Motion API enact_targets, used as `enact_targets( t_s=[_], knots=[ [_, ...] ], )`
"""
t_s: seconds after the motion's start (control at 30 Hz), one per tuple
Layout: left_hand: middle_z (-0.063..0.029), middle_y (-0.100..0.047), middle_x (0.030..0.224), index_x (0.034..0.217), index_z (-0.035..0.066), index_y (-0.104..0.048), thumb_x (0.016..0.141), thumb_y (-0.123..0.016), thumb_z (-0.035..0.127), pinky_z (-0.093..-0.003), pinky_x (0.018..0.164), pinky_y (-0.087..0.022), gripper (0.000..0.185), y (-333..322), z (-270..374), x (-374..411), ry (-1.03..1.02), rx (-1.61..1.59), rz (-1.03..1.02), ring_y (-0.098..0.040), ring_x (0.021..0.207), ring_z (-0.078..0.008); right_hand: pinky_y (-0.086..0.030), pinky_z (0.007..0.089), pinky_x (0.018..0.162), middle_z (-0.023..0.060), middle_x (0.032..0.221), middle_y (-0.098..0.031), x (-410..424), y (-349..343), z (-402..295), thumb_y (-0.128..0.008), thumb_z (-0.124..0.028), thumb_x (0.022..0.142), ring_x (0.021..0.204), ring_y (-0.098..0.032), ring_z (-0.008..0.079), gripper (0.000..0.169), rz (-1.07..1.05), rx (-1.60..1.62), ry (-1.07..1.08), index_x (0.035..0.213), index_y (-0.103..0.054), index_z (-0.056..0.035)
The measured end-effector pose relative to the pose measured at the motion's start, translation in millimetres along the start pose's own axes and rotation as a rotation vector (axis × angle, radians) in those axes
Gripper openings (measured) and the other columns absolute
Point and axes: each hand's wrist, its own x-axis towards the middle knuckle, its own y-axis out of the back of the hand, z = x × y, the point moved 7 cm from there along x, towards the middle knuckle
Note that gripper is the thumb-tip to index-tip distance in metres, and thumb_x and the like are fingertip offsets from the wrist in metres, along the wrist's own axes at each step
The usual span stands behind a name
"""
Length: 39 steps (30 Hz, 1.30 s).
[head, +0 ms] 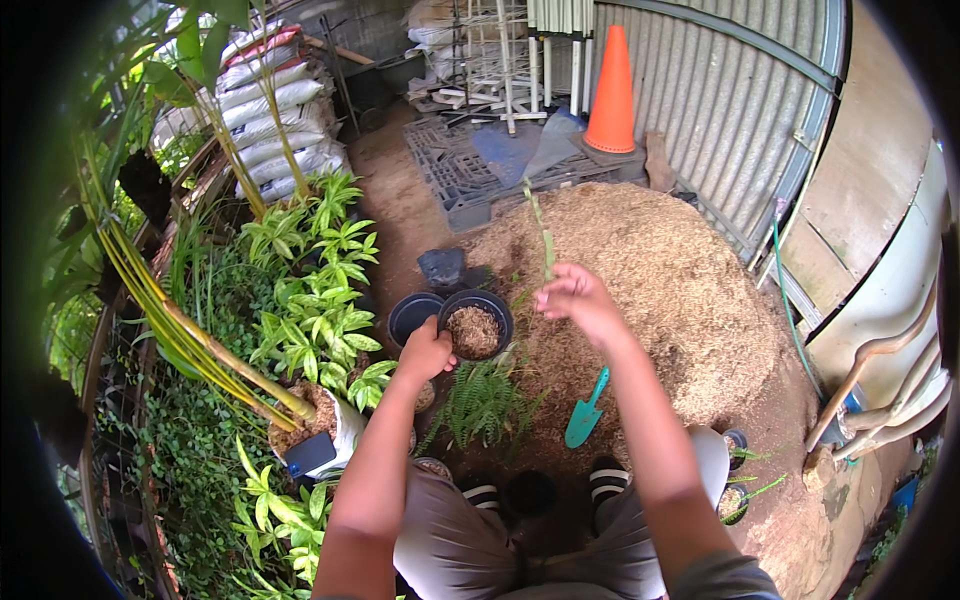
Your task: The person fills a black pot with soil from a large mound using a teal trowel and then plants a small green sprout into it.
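My left hand (427, 352) grips the rim of a black plastic plant pot (504, 311), which is partly filled with light brown shavings or husks (474, 332). Another black pot (409, 315) is just to its left, partly behind the held one. To the right, my right hand (571, 300) pinches a thin green plant cutting (546, 240) that points upward. A green fern (484, 405) grows or lies below the held pot. The teal hand trowel (585, 418) lies on the ground beneath my right forearm, its handle pointing up and to the right.
A wide pile of shavings or husks (660, 270) spreads ahead and right. Leafy plants (322, 307) and a white planting bag (346, 427) holding a dark phone-like object (311, 454) line the left. Farther off are an orange traffic cone (611, 97), a black plastic pallet (442, 165) and stacked sacks (277, 97).
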Motion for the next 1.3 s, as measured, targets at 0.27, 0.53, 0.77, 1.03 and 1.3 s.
enact_targets(
  t_s=[0.27, 0.53, 0.77, 1.03, 1.3],
  knots=[
    [-0.0093, -0.065, 0.071, 0.131, -0.002, -0.053, 0.099, -0.047, 0.014, -0.0326, 0.055, -0.053, 0.036, -40, 34, -31, -0.006, -0.023, -0.159, -0.063, 0.057, -0.0165, -0.059, 0.0293, 0.076, 0.0112, 0.1, -0.073, -21, 52, -74, -0.068, -0.001, 0.091, 0.09, -0.072, 0.0174, 0.03, -0.099, -0.154, 0.083, 0.119, -0.056, -0.0007],
    [-0.0037, -0.063, 0.073, 0.127, 0.001, -0.059, 0.1, -0.048, 0.011, -0.0269, 0.05, -0.05, 0.031, -90, 85, -80, -0.047, 0.052, -0.294, -0.061, 0.055, -0.0108, -0.06, 0.0312, 0.078, 0.0087, 0.098, -0.073, -84, 50, -44, -0.069, 0.003, 0.088, 0.089, -0.072, 0.017, 0.015, -0.125, -0.047, 0.178, 0.098, -0.06, -0.0046],
    [-0.0106, -0.063, 0.068, 0.124, 0.004, -0.063, 0.095, -0.053, 0.011, -0.0366, 0.06, -0.051, 0.031, -108, 104, -89, -0.23, 0.225, -0.183, -0.065, 0.061, -0.0203, -0.058, 0.0293, 0.077, 0.0081, 0.093, -0.073, -104, 29, -29, -0.072, 0.0, 0.085, 0.087, -0.073, 0.0156, 0.02, -0.265, -0.37, 0.187, 0.103, -0.064, -0.0004],
    [-0.0027, -0.061, 0.069, 0.125, 0.001, -0.062, 0.099, -0.049, 0.007, -0.0292, 0.054, -0.048, 0.029, -117, 102, -90, -0.102, 0.101, -0.222, -0.059, 0.056, -0.0103, -0.059, 0.0323, 0.068, 0.0123, 0.082, -0.073, -106, 32, -38, -0.075, -0.006, 0.083, 0.078, -0.075, 0.0217, 0.014, -0.226, -0.663, 0.389, 0.093, -0.068, -0.0011],
    [-0.0013, -0.059, 0.07, 0.124, 0.0, -0.06, 0.1, -0.047, 0.007, -0.0277, 0.052, -0.047, 0.028, -113, 97, -91, -0.101, 0.039, -0.22, -0.057, 0.055, -0.0082, -0.057, 0.0403, 0.081, 0.0117, 0.085, -0.073, -104, 18, -32, -0.076, -0.012, 0.081, 0.087, -0.071, 0.0317, 0.016, -0.24, -0.84, 0.502, 0.093, -0.069, -0.0047]
  ],
)
